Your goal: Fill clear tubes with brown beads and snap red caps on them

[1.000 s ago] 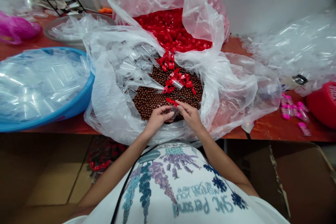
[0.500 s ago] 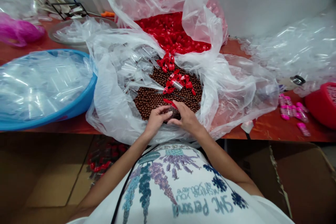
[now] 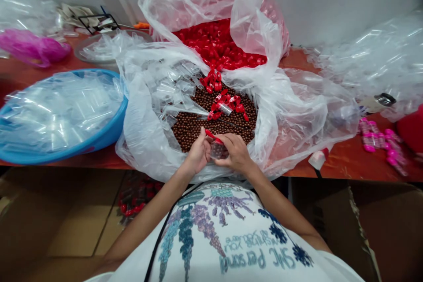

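Observation:
My right hand (image 3: 236, 152) is closed around a small clear plastic tube (image 3: 218, 150) with brown balls inside and a red cap (image 3: 211, 135). Its fingers press at the cap, which sticks out towards the left. On the tube's other side, my left hand (image 3: 198, 152) has its thumb raised and its curled fingers against the tube, partly hidden. Beneath both hands is a bed of shiny brown balls (image 3: 188, 130) in a translucent white bag (image 3: 139, 119). Loose red caps (image 3: 233, 101) and an empty clear tube (image 3: 225, 109) lie on the balls.
Clear tubes (image 3: 178, 72) fill the bag's left side. Behind it stands a bag of red caps (image 3: 218, 39). A blue basin (image 3: 124, 108) of clear plastic pieces is at left. Pink-capped tubes (image 3: 373, 134) lie at right on the red table (image 3: 297, 165).
My left hand has loosened its pinch, with its thumb lifted and palm turned more into view. The tube now shows more fully in my right hand. The view has shifted slightly.

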Available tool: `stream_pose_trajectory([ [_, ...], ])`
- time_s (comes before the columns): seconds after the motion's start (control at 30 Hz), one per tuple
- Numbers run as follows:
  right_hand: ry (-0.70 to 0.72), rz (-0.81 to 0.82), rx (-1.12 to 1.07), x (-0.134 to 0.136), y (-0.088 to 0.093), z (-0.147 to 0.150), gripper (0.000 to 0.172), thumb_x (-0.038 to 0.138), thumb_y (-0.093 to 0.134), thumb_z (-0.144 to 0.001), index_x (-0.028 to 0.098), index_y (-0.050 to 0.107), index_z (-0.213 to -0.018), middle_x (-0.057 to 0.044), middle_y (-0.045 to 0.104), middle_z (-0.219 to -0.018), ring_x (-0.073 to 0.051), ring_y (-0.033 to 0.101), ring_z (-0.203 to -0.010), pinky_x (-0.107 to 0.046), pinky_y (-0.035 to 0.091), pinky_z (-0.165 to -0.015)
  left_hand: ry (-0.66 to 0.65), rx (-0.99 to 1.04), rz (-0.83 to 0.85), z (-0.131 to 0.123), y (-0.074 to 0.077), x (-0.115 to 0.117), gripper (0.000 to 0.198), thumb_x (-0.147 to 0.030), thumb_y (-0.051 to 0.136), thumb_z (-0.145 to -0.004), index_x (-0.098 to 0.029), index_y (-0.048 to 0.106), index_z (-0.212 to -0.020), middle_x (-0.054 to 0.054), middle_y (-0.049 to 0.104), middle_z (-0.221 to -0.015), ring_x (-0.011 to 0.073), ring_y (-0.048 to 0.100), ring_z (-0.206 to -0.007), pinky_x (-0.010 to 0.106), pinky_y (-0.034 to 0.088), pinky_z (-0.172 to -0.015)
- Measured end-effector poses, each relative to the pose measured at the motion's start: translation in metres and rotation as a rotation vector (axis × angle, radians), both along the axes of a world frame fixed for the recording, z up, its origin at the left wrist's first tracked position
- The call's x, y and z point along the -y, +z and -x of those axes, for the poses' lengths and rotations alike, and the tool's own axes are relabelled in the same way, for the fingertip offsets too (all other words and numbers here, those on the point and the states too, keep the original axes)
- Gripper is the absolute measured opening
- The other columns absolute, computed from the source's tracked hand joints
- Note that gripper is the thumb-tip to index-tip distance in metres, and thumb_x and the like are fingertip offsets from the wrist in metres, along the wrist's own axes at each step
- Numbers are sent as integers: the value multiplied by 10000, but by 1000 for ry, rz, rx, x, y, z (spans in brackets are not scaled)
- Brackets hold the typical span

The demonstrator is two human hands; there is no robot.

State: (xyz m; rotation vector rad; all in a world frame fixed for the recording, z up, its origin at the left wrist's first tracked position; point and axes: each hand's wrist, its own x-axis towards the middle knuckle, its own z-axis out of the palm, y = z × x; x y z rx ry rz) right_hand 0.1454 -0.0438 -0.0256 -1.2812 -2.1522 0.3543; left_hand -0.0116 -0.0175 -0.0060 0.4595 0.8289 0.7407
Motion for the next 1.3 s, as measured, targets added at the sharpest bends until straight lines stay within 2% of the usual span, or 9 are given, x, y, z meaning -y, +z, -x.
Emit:
stream_pose_trajectory([
  [0.13,39,61,22,3,3,4,679,334,662,-701,237,410,-1324,-86,524,-1242,-259,453,-1141,-403,331,-985,-83,65,54,-1,7,-3,661,-683,357,-806,-120,634,-1012,112,691,-796,205,653,-670,310,526,-589],
  [0.27,7,73,16,4,7,6,717,347,680,-682,200,408,-1329,-115,497,-1220,-273,435,-1132,-410,339,-976,-109,39,53,-2,6,-5,659,-693,375,-788,-116,647,-952,91,676,-701,183,632,-567,275,504,-509],
  [0.53,62,59,101,10,14,11,671,280,653,-684,164,426,-1305,-134,464,-1248,-287,405,-1135,-439,334,-976,40,-29,77,-9,0,-4,384,-503,535,-796,-133,628,-754,23,619,-558,125,550,-411,248,489,-468],
  [0.7,30,104,26,6,13,11,643,314,662,-685,167,441,-1271,-117,497,-1192,-265,442,-1084,-413,369,-944,-13,30,196,-4,0,-7,376,-466,466,-840,-136,592,-707,38,602,-537,169,589,-451,311,517,-489],
  [0.87,13,87,-1,2,18,9,751,378,676,-677,168,373,-1332,-130,452,-1264,-276,415,-1162,-428,347,-989,-15,56,227,0,0,-9,410,-509,425,-850,-145,598,-774,59,631,-583,195,614,-488,363,530,-520],
  [1.0,17,101,-19,-1,21,10,687,415,685,-685,207,426,-1286,-113,463,-1250,-273,433,-1157,-433,364,-985,-29,83,236,3,1,-13,414,-497,418,-851,-130,595,-776,65,623,-585,177,584,-458,340,514,-485],
  [1.1,-9,76,-82,-4,23,10,682,446,686,-706,216,414,-1288,-111,464,-1250,-271,437,-1166,-440,370,-992,42,199,112,9,12,-18,402,-455,387,-871,-127,614,-920,27,588,-547,140,531,-415,280,478,-439],
  [1.2,-12,25,-135,-6,26,8,804,507,696,-694,212,334,-1348,-119,450,-1271,-273,418,-1197,-445,360,-1016,91,224,-29,14,25,-22,435,-438,355,-883,-126,594,-1069,15,580,-531,131,518,-403,250,458,-418],
  [1.3,24,-16,-117,-9,32,7,985,574,697,-658,196,204,-1423,-137,399,-1321,-283,385,-1232,-450,344,-1036,75,181,-68,14,32,-21,474,-458,355,-874,-114,588,-1102,27,592,-534,142,538,-417,257,471,-429],
])
